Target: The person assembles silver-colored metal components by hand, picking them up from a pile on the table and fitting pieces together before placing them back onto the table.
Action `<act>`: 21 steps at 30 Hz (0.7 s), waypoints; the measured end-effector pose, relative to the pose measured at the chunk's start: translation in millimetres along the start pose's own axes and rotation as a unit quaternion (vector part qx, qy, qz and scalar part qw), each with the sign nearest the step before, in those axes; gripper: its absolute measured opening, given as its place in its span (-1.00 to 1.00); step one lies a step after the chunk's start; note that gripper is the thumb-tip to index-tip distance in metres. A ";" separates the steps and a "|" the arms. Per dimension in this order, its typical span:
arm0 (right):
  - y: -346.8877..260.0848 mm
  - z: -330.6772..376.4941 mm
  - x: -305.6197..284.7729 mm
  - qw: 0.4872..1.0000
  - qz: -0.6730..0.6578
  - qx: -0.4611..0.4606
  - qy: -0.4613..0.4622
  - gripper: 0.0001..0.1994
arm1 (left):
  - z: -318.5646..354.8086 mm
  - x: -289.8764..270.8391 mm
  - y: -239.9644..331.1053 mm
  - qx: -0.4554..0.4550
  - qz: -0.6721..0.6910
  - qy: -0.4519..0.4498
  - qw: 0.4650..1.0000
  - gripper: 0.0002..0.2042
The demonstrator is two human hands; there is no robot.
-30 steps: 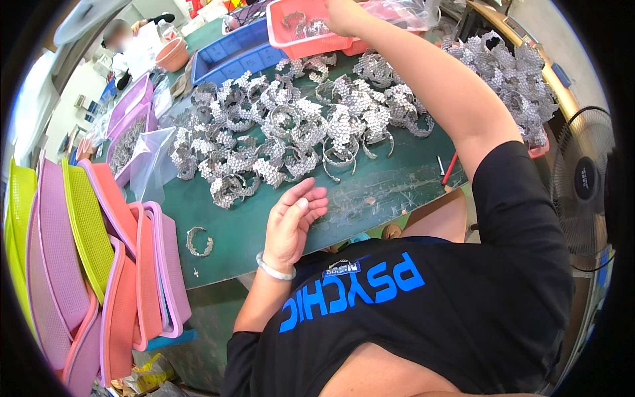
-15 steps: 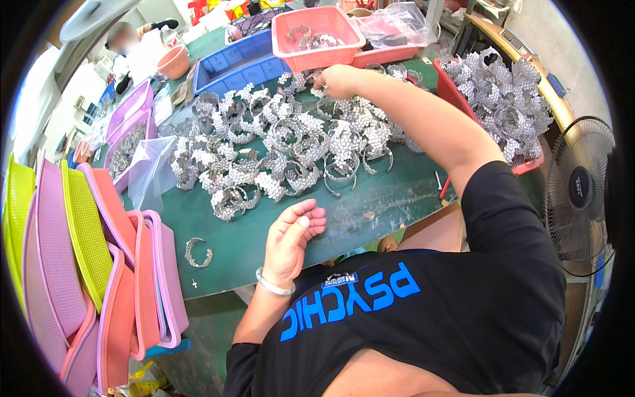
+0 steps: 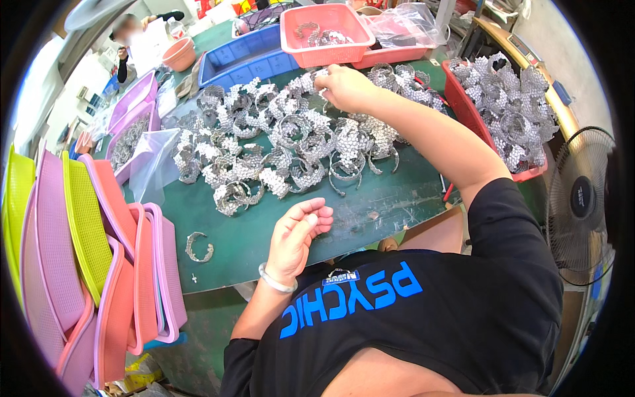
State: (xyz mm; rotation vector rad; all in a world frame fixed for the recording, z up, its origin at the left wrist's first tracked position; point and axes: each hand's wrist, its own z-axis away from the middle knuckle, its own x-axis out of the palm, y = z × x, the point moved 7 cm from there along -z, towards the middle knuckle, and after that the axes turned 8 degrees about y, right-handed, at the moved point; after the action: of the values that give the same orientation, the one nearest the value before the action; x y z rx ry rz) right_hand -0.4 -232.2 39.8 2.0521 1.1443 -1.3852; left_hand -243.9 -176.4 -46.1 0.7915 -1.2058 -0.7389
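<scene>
A wide heap of silver cuff bracelets with a scale-like texture covers the middle of the green table. My right hand reaches across to the far side of the heap, its fingers bent down on a cuff bracelet there; the fingertips are partly hidden. Nearer to me, my left hand hovers at the front edge, palm up, fingers loosely curved and nothing in them. One separate cuff bracelet lies on the left of the table, with a tiny cross-shaped piece close to it.
Behind the heap stand a blue tray and a pink basket holding a few cuffs. A red bin heaped with cuffs is at right, beside a fan. Stacked colored baskets fill the left. Another person sits far left.
My right hand has drawn slightly nearer at the heap's far edge. My left hand stays almost in place. The whole view has shifted a little.
</scene>
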 end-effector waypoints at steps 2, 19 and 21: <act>-6.8 6.1 -9.6 0.999 -0.033 -0.009 0.005 -0.81 | -0.4 2.1 0.4 -0.003 -0.001 -0.001 1.000 -0.65; 18.3 129.3 -43.5 0.842 -0.458 0.272 -0.081 -0.59 | -10.6 22.7 -4.1 -0.022 -0.040 -0.013 0.999 -0.69; 22.7 135.7 -46.4 0.824 -0.493 0.276 -0.031 -0.62 | -12.5 26.7 -8.2 -0.030 -0.049 -0.013 0.998 -0.69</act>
State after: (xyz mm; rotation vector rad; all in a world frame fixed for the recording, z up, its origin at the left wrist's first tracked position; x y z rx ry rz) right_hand -66.3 -360.3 22.0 1.7022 2.1321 -2.4705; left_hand -226.9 -201.5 -41.5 0.7978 -1.1698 -0.8648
